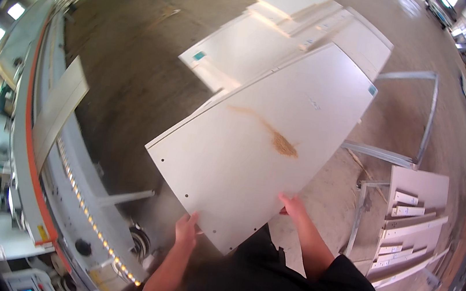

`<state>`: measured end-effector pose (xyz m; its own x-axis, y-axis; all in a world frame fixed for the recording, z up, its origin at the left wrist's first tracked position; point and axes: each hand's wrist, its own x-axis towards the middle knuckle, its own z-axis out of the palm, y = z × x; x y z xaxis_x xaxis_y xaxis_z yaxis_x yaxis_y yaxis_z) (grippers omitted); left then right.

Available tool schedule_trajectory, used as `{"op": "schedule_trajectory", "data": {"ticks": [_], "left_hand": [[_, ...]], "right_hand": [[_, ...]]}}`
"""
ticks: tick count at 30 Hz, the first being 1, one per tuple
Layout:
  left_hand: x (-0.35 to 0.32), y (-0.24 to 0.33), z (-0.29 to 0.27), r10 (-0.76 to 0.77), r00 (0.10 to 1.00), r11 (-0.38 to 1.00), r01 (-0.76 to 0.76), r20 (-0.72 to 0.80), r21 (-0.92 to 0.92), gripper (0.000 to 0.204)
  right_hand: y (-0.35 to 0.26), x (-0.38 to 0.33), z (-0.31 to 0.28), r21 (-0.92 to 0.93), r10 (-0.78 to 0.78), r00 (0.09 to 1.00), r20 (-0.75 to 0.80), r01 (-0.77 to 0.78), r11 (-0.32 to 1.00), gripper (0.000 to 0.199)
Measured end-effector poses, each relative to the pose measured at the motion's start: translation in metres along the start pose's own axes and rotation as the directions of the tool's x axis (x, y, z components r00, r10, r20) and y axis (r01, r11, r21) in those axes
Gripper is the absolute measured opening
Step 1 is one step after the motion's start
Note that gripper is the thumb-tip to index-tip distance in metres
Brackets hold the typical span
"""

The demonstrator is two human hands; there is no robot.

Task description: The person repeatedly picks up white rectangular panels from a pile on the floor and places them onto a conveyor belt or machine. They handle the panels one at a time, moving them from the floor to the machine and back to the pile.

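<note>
A large white panel (231,163) slants across the middle in front of me, held by its edges at the near end. My left hand (186,228) grips its near-left edge, thumb on top, and the other fingers are hidden beneath. On the right edge my right hand (292,205) is closed in the same way. A brown smear of dust (284,145) lies on the panel's face. Small dark holes run along its near end, and a green sticker (372,90) marks its far right corner. Behind it, more white panels (257,44) are stacked unevenly.
To my left runs a long grey machine (78,152) with an orange edge and a row of small rollers. A narrow white board (62,107) lies on it. At right are a metal frame (431,120) and a stand with a panel (433,196) carrying several white strips.
</note>
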<state>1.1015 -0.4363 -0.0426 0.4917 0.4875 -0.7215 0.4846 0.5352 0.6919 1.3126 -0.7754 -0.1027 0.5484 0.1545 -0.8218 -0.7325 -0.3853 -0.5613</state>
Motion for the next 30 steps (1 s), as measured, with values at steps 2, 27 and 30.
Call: {"op": "schedule_trajectory", "data": {"ticks": [2, 27, 30], "left_hand": [[-0.027, -0.017, -0.066, 0.022, 0.999, 0.999, -0.021, -0.037, 0.037, 0.022], [-0.214, -0.166, -0.638, 0.313, 0.890, 0.944, -0.329, -0.331, 0.009, 0.028], [-0.229, -0.170, -0.706, 0.491, 0.626, 0.760, -0.648, -0.606, -0.053, 0.025]], "right_hand": [[0.022, -0.056, 0.059, 0.097, -0.077, 0.997, -0.016, 0.078, 0.992, 0.052], [0.294, -0.287, 0.479, 0.012, 0.243, 0.890, 0.385, -0.269, 0.963, 0.033], [0.299, -0.282, 0.479, -0.027, 0.268, 0.898, 0.349, -0.276, 0.961, 0.036]]}}
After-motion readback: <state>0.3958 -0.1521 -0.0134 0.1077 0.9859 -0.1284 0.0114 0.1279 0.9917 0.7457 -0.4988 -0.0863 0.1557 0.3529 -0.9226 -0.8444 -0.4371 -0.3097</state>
